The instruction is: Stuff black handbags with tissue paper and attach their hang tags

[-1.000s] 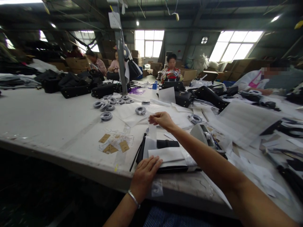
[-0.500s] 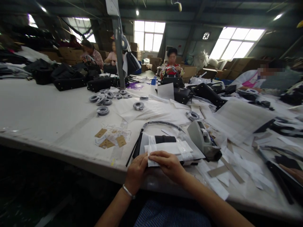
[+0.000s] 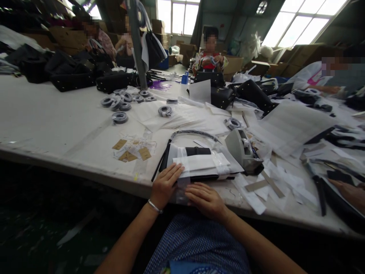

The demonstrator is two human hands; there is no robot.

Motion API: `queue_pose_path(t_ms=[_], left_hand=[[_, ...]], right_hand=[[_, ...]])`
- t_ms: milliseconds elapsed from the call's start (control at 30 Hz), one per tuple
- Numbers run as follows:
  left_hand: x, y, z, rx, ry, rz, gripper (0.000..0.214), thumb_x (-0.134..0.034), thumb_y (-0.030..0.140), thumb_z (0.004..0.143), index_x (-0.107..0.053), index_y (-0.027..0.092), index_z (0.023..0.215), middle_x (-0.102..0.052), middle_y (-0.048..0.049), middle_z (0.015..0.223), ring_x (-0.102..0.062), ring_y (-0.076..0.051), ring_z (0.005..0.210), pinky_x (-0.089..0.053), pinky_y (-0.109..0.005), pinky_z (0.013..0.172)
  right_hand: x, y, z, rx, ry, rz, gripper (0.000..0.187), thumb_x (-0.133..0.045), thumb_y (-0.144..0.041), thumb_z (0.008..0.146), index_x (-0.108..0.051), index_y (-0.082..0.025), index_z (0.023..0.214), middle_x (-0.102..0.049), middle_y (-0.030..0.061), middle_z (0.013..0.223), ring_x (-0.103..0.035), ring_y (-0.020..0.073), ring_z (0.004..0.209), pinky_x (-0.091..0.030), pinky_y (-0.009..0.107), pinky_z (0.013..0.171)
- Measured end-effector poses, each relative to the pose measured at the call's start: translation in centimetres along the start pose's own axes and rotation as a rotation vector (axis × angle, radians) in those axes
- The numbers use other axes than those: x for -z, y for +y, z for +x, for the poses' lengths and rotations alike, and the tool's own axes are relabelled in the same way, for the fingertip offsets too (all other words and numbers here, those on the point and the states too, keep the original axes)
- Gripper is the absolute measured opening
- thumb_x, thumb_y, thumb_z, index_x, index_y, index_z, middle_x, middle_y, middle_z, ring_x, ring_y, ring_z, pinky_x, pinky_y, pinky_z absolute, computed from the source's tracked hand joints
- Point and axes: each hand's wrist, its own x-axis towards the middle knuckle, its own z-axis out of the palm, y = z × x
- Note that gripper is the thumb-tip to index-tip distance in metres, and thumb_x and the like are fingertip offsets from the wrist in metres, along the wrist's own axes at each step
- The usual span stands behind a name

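A black handbag (image 3: pixel 199 177) lies flat at the table's front edge, its wrapped handle (image 3: pixel 194 132) arching out behind it. White padding sheets (image 3: pixel 196 162) rest on top, and strips of clear tape run over them. My left hand (image 3: pixel 165 183) lies with straight fingers on the left end of the padding, beside one clear strip (image 3: pixel 183 182). That strip hangs down over the bag's front side. Close to its lower end is my right hand (image 3: pixel 205 198), fingers stretched out and fingertips at the strip. Neither hand is wrapped round anything.
A grey tape dispenser (image 3: pixel 242 152) stands right of the bag. Brown tags (image 3: pixel 129 152) lie left, wrapped grey coils (image 3: pixel 119 117) behind. Black bags (image 3: pixel 75 79) and a metal post (image 3: pixel 138 49) stand farther back. Co-workers sit across the table; another person's hand (image 3: pixel 349 194) is at right.
My hands have moved apart: the left now lies flat on the padding, the right has come down toward the table edge. The view has tilted downward.
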Motion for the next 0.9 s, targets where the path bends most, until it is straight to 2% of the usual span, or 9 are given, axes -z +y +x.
queue_pose_path(t_ms=[67, 133, 233, 367, 533, 700, 800, 900], left_hand=[[0.1, 0.1, 0.1, 0.004, -0.013, 0.002, 0.054, -0.058, 0.017, 0.091, -0.045, 0.023, 0.143, -0.056, -0.0041, 0.139, -0.051, -0.023, 0.13, -0.048, -0.038, 0.107], [0.2, 0.1, 0.1, 0.008, -0.019, 0.01, 0.055, -0.059, 0.018, 0.09, -0.044, 0.023, 0.143, -0.056, -0.0045, 0.139, -0.052, -0.023, 0.129, -0.048, -0.038, 0.107], [0.3, 0.1, 0.2, 0.011, -0.03, 0.022, 0.057, -0.06, 0.016, 0.09, -0.043, 0.024, 0.144, -0.056, -0.0038, 0.139, -0.051, -0.023, 0.13, -0.047, -0.038, 0.107], [0.3, -0.1, 0.2, -0.004, -0.052, 0.038, 0.059, -0.059, 0.02, 0.091, -0.039, 0.024, 0.146, -0.054, -0.0045, 0.141, -0.05, -0.023, 0.131, -0.046, -0.038, 0.108], [0.1, -0.1, 0.2, 0.0, -0.042, 0.072, 0.059, -0.059, 0.034, 0.092, -0.04, 0.023, 0.146, -0.055, -0.0052, 0.141, -0.051, -0.023, 0.13, -0.047, -0.038, 0.107], [-0.2, 0.0, 0.0, -0.005, -0.019, 0.069, 0.056, -0.058, 0.033, 0.092, -0.042, 0.023, 0.145, -0.056, -0.005, 0.14, -0.051, -0.023, 0.13, -0.046, -0.038, 0.107], [-0.3, -0.1, -0.1, -0.014, -0.013, 0.053, 0.056, -0.058, 0.033, 0.092, -0.042, 0.023, 0.145, -0.056, -0.0057, 0.14, -0.051, -0.024, 0.13, -0.047, -0.039, 0.107], [-0.5, -0.3, -0.2, -0.02, -0.003, 0.035, 0.056, -0.058, 0.034, 0.092, -0.042, 0.023, 0.145, -0.056, -0.0068, 0.14, -0.051, -0.024, 0.13, -0.047, -0.04, 0.107]], right_hand=[[-0.7, -0.6, -1.0, -0.037, -0.049, -0.07, 0.037, -0.063, -0.024, 0.092, -0.059, -0.016, 0.127, -0.068, 0.0112, 0.123, -0.06, 0.0217, 0.119, -0.049, 0.042, 0.102], [-1.6, -0.8, -1.3, -0.081, -0.075, -0.144, 0.035, -0.059, -0.02, 0.094, -0.059, -0.016, 0.128, -0.068, 0.0115, 0.123, -0.06, 0.0237, 0.119, -0.05, 0.043, 0.1], [-2.8, -0.8, -0.8, -0.119, 0.008, -0.161, 0.028, -0.054, -0.012, 0.094, -0.066, -0.019, 0.119, -0.073, 0.0082, 0.111, -0.066, 0.0211, 0.107, -0.053, 0.039, 0.092], [-3.1, -1.1, -0.3, -0.139, 0.116, -0.061, 0.023, -0.053, -0.011, 0.094, -0.07, -0.021, 0.104, -0.076, 0.0048, 0.099, -0.07, 0.0167, 0.093, -0.056, 0.033, 0.087], [-2.6, -2.6, -1.7, -0.132, 0.1, -0.011, 0.022, -0.054, -0.011, 0.093, -0.07, -0.022, 0.104, -0.077, 0.0041, 0.099, -0.071, 0.0162, 0.094, -0.057, 0.033, 0.088], [-1.1, -3.0, -1.3, -0.061, 0.017, 0.038, 0.011, -0.063, -0.025, 0.092, -0.068, -0.021, 0.101, -0.077, 0.0022, 0.094, -0.072, 0.0138, 0.084, -0.054, 0.034, 0.094], [0.8, -2.0, 0.5, -0.06, 0.046, 0.023, 0.024, -0.066, -0.026, 0.09, -0.065, -0.023, 0.114, -0.075, 0.0025, 0.104, -0.07, 0.0136, 0.092, -0.051, 0.033, 0.098], [2.1, -0.2, 2.7, -0.171, 0.087, -0.126, 0.04, -0.063, -0.019, 0.091, -0.058, -0.026, 0.13, -0.07, 0.0048, 0.12, -0.064, 0.0184, 0.111, -0.047, 0.036, 0.103]])
